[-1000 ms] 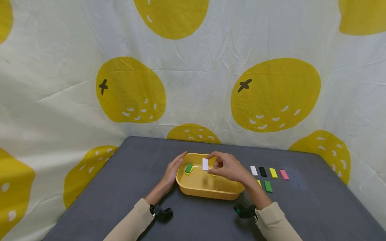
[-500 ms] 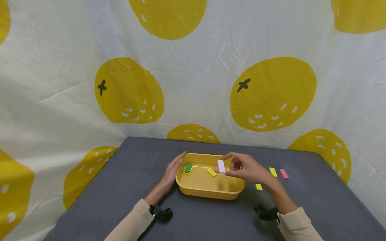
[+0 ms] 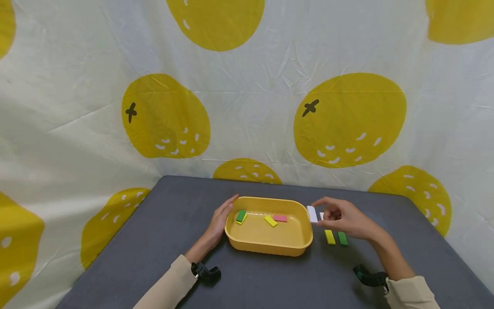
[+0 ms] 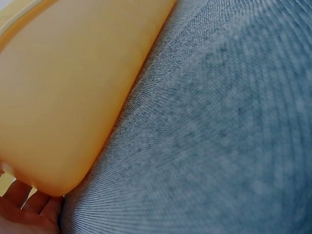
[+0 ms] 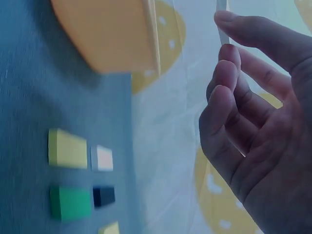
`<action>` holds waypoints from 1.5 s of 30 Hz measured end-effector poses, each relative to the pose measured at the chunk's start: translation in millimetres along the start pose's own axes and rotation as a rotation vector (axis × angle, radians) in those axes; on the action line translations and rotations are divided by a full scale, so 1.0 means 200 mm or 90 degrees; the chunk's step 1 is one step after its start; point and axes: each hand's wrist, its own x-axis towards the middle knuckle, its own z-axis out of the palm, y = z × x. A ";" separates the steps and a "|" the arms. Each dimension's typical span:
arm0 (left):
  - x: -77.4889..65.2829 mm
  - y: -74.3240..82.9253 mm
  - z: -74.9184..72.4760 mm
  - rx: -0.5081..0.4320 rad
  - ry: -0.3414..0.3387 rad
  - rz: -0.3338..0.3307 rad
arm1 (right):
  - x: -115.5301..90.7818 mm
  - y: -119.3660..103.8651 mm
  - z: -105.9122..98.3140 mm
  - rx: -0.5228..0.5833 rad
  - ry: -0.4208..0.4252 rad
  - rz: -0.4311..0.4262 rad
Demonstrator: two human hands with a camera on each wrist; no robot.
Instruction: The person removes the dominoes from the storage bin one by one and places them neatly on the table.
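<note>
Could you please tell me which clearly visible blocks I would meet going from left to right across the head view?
Green block in the yellow tray, yellow block in the tray, pink block, white block held by the right hand, yellow block on the table, green block on the table.

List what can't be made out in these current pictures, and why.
Head view: most of the lower yellow tile in the tub, under the green tile.
Head view: the black tile, behind the right hand.
Left wrist view: much of the left hand, cut by the bottom edge.
Right wrist view: part of the held white tile, cut by the top edge.
</note>
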 end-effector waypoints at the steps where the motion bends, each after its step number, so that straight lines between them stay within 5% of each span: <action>1: 0.00 0.00 0.00 -0.002 0.000 -0.001 | -0.01 0.02 -0.02 0.005 0.002 -0.003; 11: 0.01 0.00 0.02 -0.011 0.000 0.001 | -0.15 0.21 -0.14 0.066 -0.026 0.001; 27: 0.01 0.00 0.02 0.000 0.006 0.007 | -0.34 0.38 -0.34 0.056 -0.077 0.200; 36: 0.01 0.01 0.01 -0.007 0.008 0.007 | -0.37 0.46 -0.34 0.130 -0.145 0.167; 45: 0.00 0.02 0.01 -0.005 0.008 0.007 | -0.36 0.48 -0.31 0.108 -0.161 0.219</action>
